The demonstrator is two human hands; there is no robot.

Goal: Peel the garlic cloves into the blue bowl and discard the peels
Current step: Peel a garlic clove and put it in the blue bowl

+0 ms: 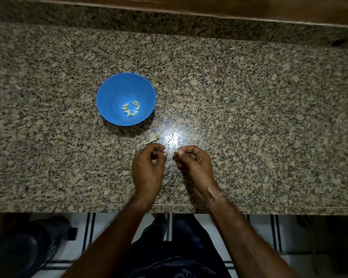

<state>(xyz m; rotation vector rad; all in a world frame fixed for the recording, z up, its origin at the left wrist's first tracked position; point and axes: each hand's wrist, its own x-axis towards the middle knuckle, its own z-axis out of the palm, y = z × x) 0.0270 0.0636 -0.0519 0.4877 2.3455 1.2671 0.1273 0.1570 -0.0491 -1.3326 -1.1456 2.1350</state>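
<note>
Left hand [149, 165]: fingers curled, thumb meeting the fingertips; whether it holds anything cannot be told.
Right hand [195, 163]: fingers curled, thumb and forefinger pinching a small pale piece [176, 151], clove or skin unclear.
Blue bowl [109, 91]: round, plain plastic, upright on the speckled granite tabletop [249, 117], beyond and left of the hands.
Peeled garlic cloves [131, 109]: a handful, pale yellow-green, curved, clustered at the bowl's bottom.
Garlic peel [152, 140]: dry papery strips lying just beside the left fingertips.
</note>
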